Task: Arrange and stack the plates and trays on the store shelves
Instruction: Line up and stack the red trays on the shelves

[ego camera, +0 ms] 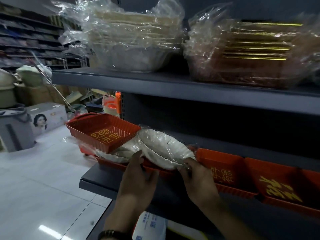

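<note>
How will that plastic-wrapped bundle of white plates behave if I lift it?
Likely slippery: the loose clear wrap could slide in the grip of your right hand. The white plates look stiff but breakable, so support them underneath. The red tray leaning on them may slide off.

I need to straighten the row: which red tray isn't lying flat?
The leftmost red tray, propped tilted on the wrapped white plates; the other red trays further right sit flat on the shelf.

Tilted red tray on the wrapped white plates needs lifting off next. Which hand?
Left, probably. The left hand holds the plastic-wrapped white plates right below the lower corner of the tilted red ribbed plastic tray; the right hand grips their other end and would have to cross over.
</note>
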Available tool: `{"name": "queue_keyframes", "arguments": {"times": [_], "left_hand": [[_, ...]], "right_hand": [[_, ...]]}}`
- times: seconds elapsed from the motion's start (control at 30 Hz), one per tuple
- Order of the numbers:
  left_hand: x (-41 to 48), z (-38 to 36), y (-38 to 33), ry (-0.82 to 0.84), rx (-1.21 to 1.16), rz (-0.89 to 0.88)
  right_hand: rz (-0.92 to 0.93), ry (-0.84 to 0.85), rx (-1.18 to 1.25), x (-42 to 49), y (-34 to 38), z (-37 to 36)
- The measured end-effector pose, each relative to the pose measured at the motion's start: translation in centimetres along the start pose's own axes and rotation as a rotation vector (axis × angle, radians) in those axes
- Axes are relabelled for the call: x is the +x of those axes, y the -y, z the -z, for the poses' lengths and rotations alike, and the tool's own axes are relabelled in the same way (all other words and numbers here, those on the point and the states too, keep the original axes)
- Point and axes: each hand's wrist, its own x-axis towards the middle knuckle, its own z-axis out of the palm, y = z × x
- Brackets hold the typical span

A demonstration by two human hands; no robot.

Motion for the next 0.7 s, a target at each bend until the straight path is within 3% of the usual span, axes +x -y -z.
{"name": "queue_keyframes", "arguments": {"times": [0.4,0.7], "left_hand": [[-0.2,0.7,-0.7,0.013,-0.055,0.023],[-3.5,0.5,-4.4,-0.023,-0.131,-0.133]], "right_hand": [[-0.006,-0.241,0.111,-0.5,1.1,2.8],[0.085,-0.344,0.096,-5.4,1.6,9.3]]}}
